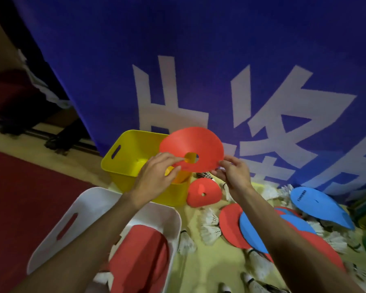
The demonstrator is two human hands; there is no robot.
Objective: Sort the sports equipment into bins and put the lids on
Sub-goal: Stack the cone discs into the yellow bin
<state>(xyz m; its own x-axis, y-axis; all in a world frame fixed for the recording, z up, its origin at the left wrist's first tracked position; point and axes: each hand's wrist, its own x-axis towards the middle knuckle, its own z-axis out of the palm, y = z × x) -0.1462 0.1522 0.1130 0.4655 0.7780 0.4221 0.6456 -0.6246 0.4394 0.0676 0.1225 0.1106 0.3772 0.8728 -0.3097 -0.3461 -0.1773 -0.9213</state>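
Bin, white (97, 192), nearer than yellow bin (123, 176), red items inside. Left hand (152, 178) pinching red disc cone (199, 142) at its centre hole, right hand (235, 176) pinching its rim, just above yellow bin; cone probably light, thin, bendy, best held by rim or hole

Matt plastic disc (199, 144); glossy, seemingly plastic bin (123, 166).
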